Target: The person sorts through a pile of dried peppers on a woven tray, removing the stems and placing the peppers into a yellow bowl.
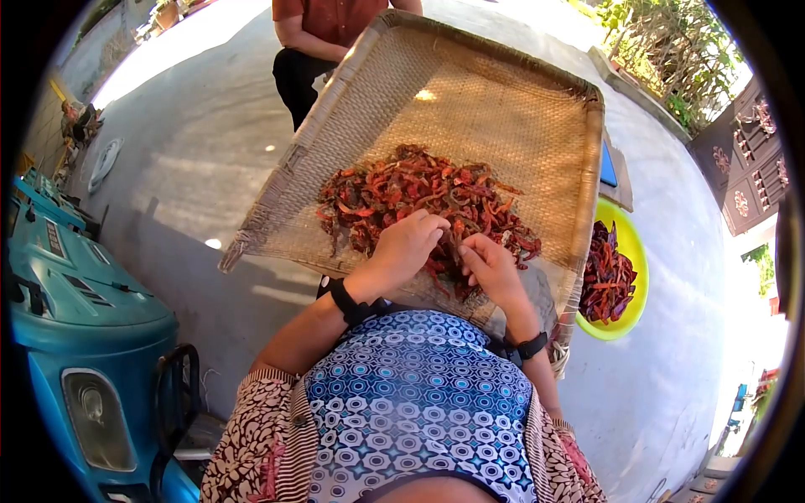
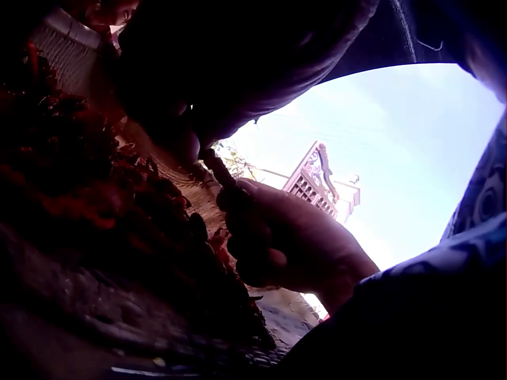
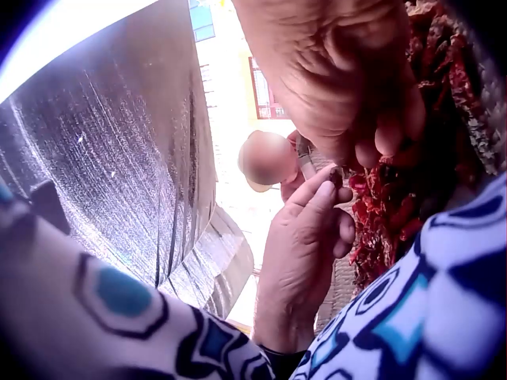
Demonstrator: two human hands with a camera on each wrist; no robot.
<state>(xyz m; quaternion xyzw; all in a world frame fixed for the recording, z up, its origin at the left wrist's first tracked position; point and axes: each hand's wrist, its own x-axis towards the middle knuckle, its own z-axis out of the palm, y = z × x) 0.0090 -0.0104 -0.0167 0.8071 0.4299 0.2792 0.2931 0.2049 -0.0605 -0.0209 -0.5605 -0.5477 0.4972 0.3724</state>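
A heap of dried red chillies lies on a woven tray. Over the heap's near side, the left hand and the right hand are close together, fingers bent. In the left wrist view, the right hand pinches one end of a small dark chilli, whose other end meets the left hand's fingertips in shadow. The right wrist view shows the left hand with thumb and forefinger closed on a small dark piece, beside the large near right hand.
A yellow-green basin of red chillies stands on the concrete floor right of the tray. Beyond the tray's far edge is a person in a red shirt. A teal vehicle stands at the left.
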